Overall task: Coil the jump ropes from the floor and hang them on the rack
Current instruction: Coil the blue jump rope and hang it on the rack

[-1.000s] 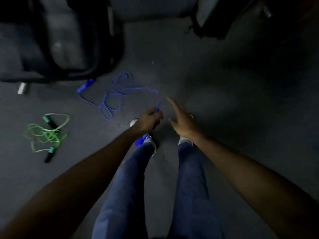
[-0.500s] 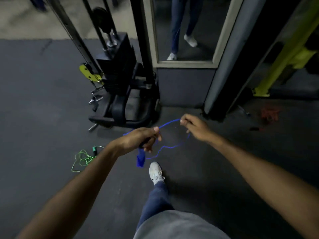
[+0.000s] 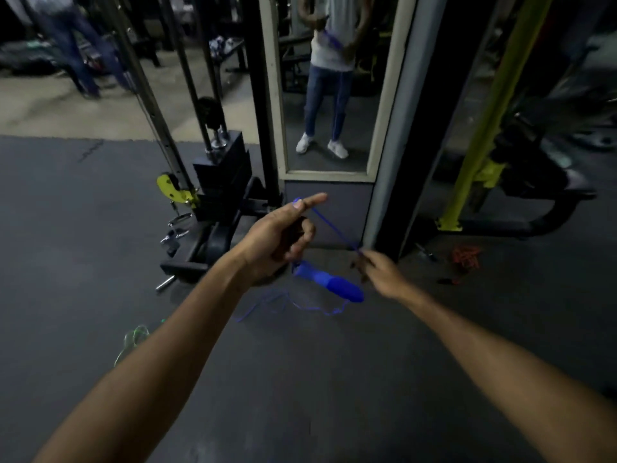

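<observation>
From the head camera I see the blue jump rope [image 3: 335,228] held in the air between both hands, above the dark floor [image 3: 300,379]. The left hand [image 3: 278,237] pins the cord under its thumb against the outstretched index finger, and its other fingers are curled in. From there the cord runs taut, down and to the right, to the right hand [image 3: 379,274], whose fingertips pinch it, though motion blur hides the exact grip. The blue handle [image 3: 329,284] hangs just below the left hand, between the two wrists, tilted down to the right. Slack cord trails beneath it in thin, blurred loops.

The cord is thin and bright blue. The handle is thicker, the same blue, and smeared by motion.

I count three jump ropes: the blue one in hand, a green jump rope [image 3: 135,337] on the floor by the left forearm, and an orange jump rope [image 3: 465,257] bunched on the floor to the right. I see one blue handle and two hands.
</observation>
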